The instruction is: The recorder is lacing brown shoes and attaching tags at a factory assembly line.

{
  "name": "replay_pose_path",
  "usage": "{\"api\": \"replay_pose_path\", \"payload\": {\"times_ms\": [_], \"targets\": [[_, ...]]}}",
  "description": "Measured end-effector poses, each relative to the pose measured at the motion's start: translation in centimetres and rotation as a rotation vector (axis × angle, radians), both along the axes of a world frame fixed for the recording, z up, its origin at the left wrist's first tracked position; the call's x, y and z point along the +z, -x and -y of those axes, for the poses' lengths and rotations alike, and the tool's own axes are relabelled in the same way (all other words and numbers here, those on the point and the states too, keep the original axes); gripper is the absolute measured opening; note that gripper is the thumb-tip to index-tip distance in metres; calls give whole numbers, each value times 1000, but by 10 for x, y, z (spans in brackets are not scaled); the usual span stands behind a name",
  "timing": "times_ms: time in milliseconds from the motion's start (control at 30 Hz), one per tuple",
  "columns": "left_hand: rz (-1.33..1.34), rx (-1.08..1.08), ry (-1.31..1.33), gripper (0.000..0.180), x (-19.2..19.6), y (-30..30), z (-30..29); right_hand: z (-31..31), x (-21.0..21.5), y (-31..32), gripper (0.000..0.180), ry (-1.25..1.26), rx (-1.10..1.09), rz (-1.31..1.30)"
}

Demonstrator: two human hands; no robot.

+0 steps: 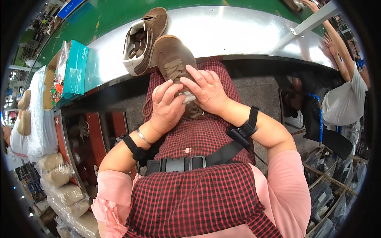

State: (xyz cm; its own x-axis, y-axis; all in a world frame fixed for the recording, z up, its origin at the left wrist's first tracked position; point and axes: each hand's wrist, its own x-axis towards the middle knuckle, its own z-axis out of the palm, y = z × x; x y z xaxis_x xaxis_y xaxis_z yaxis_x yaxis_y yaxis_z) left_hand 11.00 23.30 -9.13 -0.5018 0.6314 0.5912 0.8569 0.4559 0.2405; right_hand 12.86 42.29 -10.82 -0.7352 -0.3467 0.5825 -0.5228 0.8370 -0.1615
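Note:
A brown suede sneaker (170, 50) rests toe away from me, against the metal bench edge and over my lap. My left hand (166, 104) is closed on its left side by the ankle opening, thumb and fingers bent around the upper. From the other side my right hand (209, 90) grips the same sneaker, its fingers lying beside the tan laces and tongue. A pale patch shows between the hands, partly hidden by the fingers. Just beyond, to the left, the matching sneaker (157, 23) lies on the bench, its white heel lining towards me.
The shiny metal bench (222, 29) runs across in front, with a green surface (107, 18) behind it. At left stands a teal box (77, 67) of small items, above plastic-wrapped bundles (65, 190). A metal post (313, 20) and another person (345, 99) are at right, near compartmented shelves (331, 186).

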Motion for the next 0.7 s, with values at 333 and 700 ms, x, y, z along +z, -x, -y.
{"api": "replay_pose_path", "payload": {"times_ms": [333,700], "targets": [[185,135,-140,54,-9,7,-1,2,14,6,58,123,120,-69],[66,349,56,75,-29,5,-7,0,9,3,50,317,151,-62]]}}
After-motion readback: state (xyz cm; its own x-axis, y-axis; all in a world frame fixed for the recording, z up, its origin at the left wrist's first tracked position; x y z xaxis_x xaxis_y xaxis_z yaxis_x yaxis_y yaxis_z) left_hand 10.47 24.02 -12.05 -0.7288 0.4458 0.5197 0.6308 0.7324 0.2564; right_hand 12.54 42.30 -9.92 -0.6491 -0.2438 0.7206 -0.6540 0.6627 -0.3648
